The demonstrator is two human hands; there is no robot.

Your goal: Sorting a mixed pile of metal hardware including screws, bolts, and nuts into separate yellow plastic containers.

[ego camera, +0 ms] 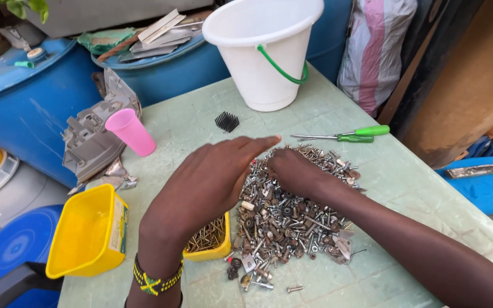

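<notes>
A heap of mixed screws, bolts, nuts and washers (292, 219) lies on a pale green table (338, 102). My left hand (212, 177) hovers flat, fingers together and stretched toward the heap's far left edge, holding nothing that I can see. My right hand (295, 171) rests on the top of the heap with its fingers curled down among the screws; whether it grips one is hidden. Under my left wrist sits a small yellow tub (215, 242) filled with thin nails or screws. A beaded band circles my left wrist.
A larger empty yellow tub (87, 231) stands at the table's left edge, beside a pink cup (131, 131) and a grey plastic part (89, 137). A white bucket (261, 51), a black heat sink (227, 121) and green-handled screwdrivers (355, 134) lie farther back. Blue drums stand behind.
</notes>
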